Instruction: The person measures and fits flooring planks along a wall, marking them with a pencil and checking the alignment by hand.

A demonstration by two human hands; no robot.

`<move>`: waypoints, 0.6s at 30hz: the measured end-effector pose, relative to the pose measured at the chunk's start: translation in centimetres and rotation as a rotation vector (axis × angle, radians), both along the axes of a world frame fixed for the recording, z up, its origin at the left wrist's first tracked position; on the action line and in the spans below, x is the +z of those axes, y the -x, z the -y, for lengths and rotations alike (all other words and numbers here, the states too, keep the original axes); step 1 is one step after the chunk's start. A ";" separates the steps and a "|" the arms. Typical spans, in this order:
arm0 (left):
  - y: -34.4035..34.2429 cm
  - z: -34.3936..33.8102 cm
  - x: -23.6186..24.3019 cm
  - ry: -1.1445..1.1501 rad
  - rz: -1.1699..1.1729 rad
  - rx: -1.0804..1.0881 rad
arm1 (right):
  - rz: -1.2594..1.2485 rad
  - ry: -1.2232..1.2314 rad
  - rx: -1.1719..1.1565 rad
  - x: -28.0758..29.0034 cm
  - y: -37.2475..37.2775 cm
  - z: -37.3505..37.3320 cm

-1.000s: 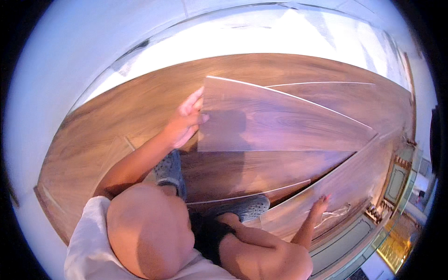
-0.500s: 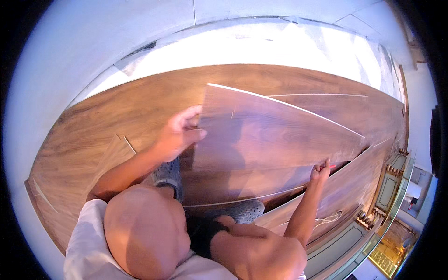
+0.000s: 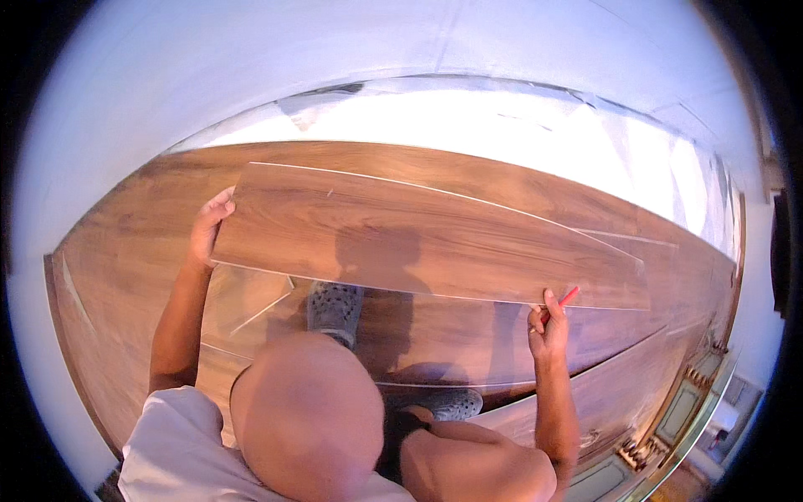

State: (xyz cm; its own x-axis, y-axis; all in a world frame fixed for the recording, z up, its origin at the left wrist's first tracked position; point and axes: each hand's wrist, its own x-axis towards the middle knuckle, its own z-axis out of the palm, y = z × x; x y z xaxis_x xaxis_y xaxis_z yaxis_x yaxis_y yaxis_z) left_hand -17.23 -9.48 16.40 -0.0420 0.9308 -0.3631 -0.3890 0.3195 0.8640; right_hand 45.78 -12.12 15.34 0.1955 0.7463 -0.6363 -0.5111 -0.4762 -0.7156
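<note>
A long brown wood-grain floor plank (image 3: 418, 230) spans the middle of the view, raised over the floor and lying crosswise. My left hand (image 3: 212, 222) is closed on its left end. At the near edge, close to the right end, my right hand (image 3: 548, 326) grips the plank between thumb and fingers. A slim red pencil or marker (image 3: 570, 296) sticks out of that same hand; its exact kind is unclear. Below the plank shows my grey clog with holes (image 3: 335, 309); a second clog (image 3: 456, 404) is further right.
Matching planks (image 3: 385, 155) cover the floor up to a bright white sheet (image 3: 401, 117) along the far wall. A small plank offcut (image 3: 242, 297) lies left of my foot. Loose planks (image 3: 606, 368) lie at the right, beside ornate panelled furniture (image 3: 679, 410).
The plank has swung round and shifted left, its left end drawn away with my left hand. My right hand has moved slightly left and down, still at the plank's near edge.
</note>
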 end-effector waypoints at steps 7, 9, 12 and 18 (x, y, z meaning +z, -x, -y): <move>10.1 3.6 -6.8 0.068 0.360 0.506 | -0.023 0.271 0.215 3.0 10.4 -7.7; 10.4 5.1 -9.9 0.061 0.517 0.724 | -0.076 0.287 0.303 1.9 12.1 -9.3; 8.7 7.3 -12.3 -0.117 0.694 0.557 | -0.037 0.340 0.313 -0.1 16.5 -10.2; 1.4 -0.3 -3.1 0.061 0.416 0.451 | -0.123 0.310 0.331 -4.4 24.9 -11.9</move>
